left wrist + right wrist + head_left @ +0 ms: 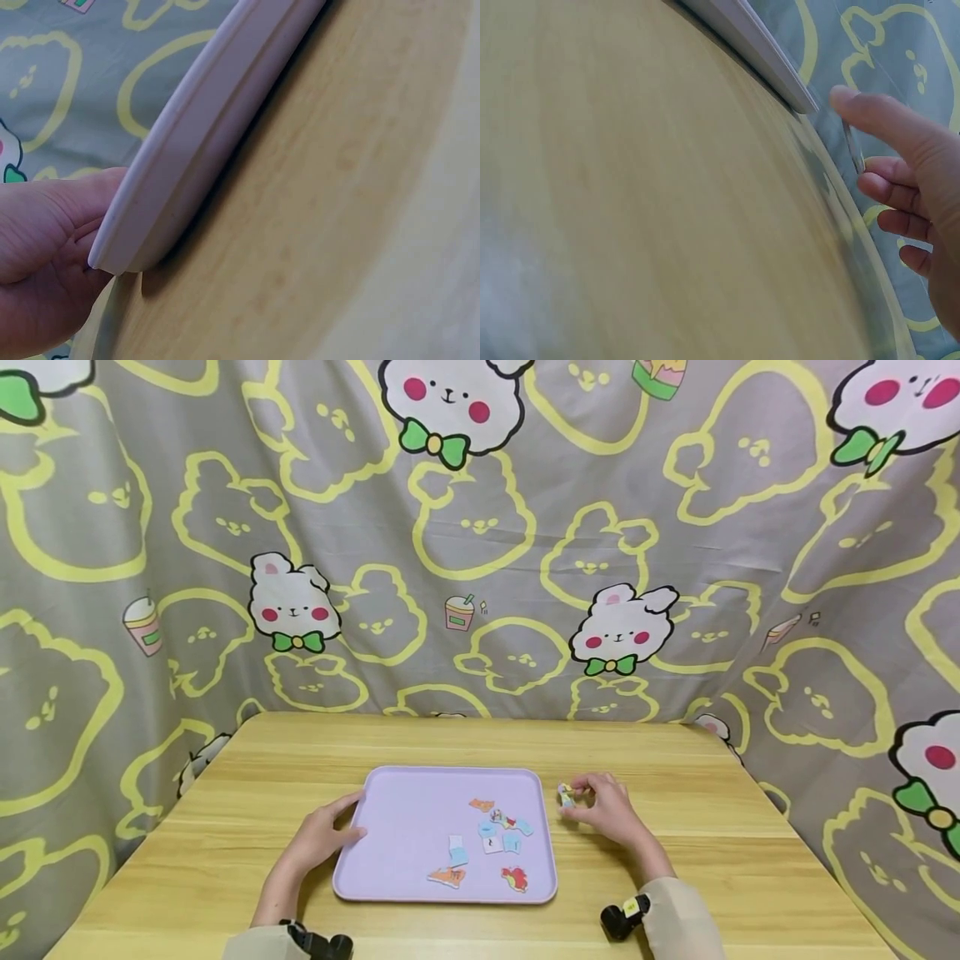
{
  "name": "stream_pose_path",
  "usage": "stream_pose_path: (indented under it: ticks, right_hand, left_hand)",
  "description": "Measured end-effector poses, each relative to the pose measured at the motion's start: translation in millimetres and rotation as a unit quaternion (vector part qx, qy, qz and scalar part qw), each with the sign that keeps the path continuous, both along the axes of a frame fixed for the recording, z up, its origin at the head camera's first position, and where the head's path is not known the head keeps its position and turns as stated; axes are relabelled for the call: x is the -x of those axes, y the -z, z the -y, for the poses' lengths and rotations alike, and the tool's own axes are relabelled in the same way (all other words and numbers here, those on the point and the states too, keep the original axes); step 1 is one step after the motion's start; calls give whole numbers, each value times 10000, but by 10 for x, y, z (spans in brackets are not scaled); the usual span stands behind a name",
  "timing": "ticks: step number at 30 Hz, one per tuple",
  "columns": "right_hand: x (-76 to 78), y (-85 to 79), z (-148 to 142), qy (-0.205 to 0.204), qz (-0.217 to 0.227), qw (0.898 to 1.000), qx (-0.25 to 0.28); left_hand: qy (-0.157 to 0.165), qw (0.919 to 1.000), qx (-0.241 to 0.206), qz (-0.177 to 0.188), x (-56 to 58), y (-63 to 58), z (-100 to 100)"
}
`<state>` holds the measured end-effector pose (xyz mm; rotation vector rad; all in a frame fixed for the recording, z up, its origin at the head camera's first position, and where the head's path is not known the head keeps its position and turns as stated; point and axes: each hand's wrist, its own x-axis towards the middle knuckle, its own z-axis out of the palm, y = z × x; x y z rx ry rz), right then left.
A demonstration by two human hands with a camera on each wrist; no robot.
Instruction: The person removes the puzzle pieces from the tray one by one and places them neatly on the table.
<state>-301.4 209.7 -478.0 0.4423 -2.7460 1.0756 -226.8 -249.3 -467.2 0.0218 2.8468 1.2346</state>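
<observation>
My left hand (321,837) grips the left rim of a lilac rectangular tray (405,843), thumb over the edge; in the left wrist view the fingers (52,307) are partly hidden behind the rim. Just past the tray's right side, my right hand (606,810) pinches a small flat printed piece (566,795) between thumb and fingers. The right wrist view shows that printed piece (853,148) edge-on. In the tray lie several flat cutouts: an orange piece (482,805), another orange one (447,877), a red piece (514,878) and light blue ones (512,842).
The tray lies on a wooden table (675,760). Behind and at both sides hangs a grey curtain (480,560) with yellow outlines and white rabbits. A black wrist device (624,920) sits at the right sleeve, another black device (322,943) at the left.
</observation>
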Motion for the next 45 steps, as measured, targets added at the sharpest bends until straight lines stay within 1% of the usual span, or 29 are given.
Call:
stream_pose_path:
  ticks: [11,20,25,33,40,45]
  right_hand:
    - [17,-3,44,-128,-13,9986,-504]
    - [23,13,55,-61,100,9961,-873]
    - [20,-15,72,-22,113,9952,-976]
    - [-13,-46,89,-99,-14,9932,-1157]
    - [-19,-43,89,-108,-54,9940,-1088]
    - [-20,-21,108,-169,-229,9967,-765]
  left_hand:
    - [20,10000,-43,-10,-10,-21,1]
    - [-23,10000,-57,11,-24,-24,7]
    - [-7,10000,-49,-22,-27,-22,16]
    - [-22,10000,-81,-4,-39,-12,21]
    - [-39,10000,-69,11,-38,-14,24]
    - [-39,10000,-87,7,-33,-8,31]
